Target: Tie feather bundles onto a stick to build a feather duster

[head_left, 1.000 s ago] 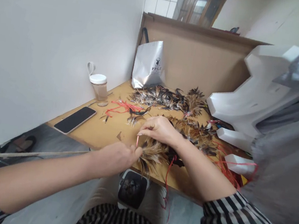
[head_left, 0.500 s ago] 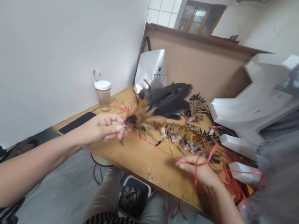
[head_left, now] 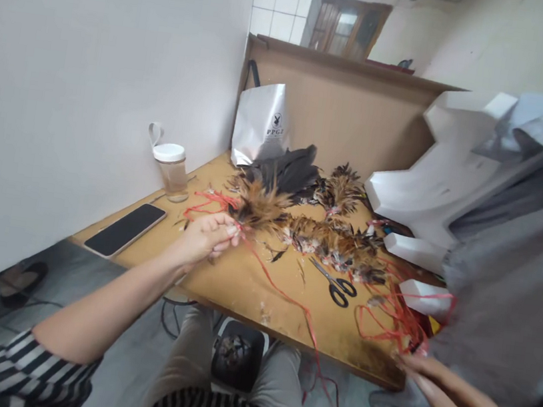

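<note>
My left hand [head_left: 206,238] is closed in a pinch on the base of a brown and black feather bundle [head_left: 273,193], held just above the wooden table [head_left: 259,289]. A red string [head_left: 288,299] runs from that pinch across the table and down past its front edge. My right hand [head_left: 451,397] reaches low at the right, by the table's front corner, fingers stretched out near a tangle of red strings [head_left: 394,315]. Whether it touches a string I cannot tell.
Black scissors [head_left: 336,283] lie mid-table beside rows of brown feathers [head_left: 341,244]. A phone [head_left: 125,229] and a lidded jar [head_left: 170,166] sit at the left, a silver bag [head_left: 262,125] at the back. White foam pieces [head_left: 425,185] and grey cloth crowd the right. A small bin [head_left: 237,354] stands underneath.
The left hand lifted the feather bundle off the table edge and now lowers it toward the table. The right hand let go, swung right and dropped below the table's front corner. The scissors now show.
</note>
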`<state>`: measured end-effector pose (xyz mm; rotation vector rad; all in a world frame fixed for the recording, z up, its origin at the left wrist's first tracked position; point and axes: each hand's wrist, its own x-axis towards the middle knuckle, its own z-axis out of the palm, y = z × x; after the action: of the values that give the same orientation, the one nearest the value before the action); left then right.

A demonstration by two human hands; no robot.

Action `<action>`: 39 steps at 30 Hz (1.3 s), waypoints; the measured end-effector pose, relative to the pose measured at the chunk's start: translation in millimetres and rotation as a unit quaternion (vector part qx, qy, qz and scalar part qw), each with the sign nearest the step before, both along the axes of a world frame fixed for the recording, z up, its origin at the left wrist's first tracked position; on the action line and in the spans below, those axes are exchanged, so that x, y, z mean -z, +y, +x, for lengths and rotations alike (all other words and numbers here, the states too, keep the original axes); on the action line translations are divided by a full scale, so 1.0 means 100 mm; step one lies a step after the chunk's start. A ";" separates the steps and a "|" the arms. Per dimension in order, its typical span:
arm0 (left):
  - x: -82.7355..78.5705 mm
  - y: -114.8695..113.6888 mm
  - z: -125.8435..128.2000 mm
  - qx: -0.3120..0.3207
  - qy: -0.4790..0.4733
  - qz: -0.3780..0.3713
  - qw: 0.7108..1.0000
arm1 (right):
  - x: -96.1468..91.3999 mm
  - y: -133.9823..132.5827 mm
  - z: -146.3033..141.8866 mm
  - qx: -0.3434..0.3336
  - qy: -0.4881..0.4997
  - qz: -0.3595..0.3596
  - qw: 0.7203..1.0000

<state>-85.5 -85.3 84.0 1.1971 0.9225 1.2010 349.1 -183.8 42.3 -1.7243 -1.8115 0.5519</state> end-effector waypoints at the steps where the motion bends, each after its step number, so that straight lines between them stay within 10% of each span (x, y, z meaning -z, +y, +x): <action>1: 0.02 -0.02 0.12 0.008 -0.004 0.000 1.000 | -0.03 0.12 -0.23 -0.006 0.039 -0.015 0.999; 7: 0.17 -0.17 0.54 0.048 -0.025 0.002 0.999 | -0.02 0.75 -1.86 -0.170 0.347 -0.015 0.922; 11: 0.28 -0.23 0.55 0.049 -0.026 -0.005 0.998 | 0.14 0.89 -2.32 -0.222 0.450 -0.103 0.859; 26: 0.70 -0.34 0.58 -0.006 0.029 -0.024 0.999 | 0.42 0.71 -2.37 -0.089 0.503 -0.057 0.858; 33: 0.72 -0.17 0.43 -0.067 0.218 0.107 0.968 | 0.07 0.70 -2.18 -0.244 0.166 0.048 0.954; 39: 0.48 -0.35 0.34 0.032 0.477 0.157 0.864 | -0.46 0.91 -1.97 -0.379 -0.063 0.134 0.913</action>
<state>-51.6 -120.6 36.1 2.1525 1.4065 0.6631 152.4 -93.3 88.4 -0.8454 -2.5055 0.4569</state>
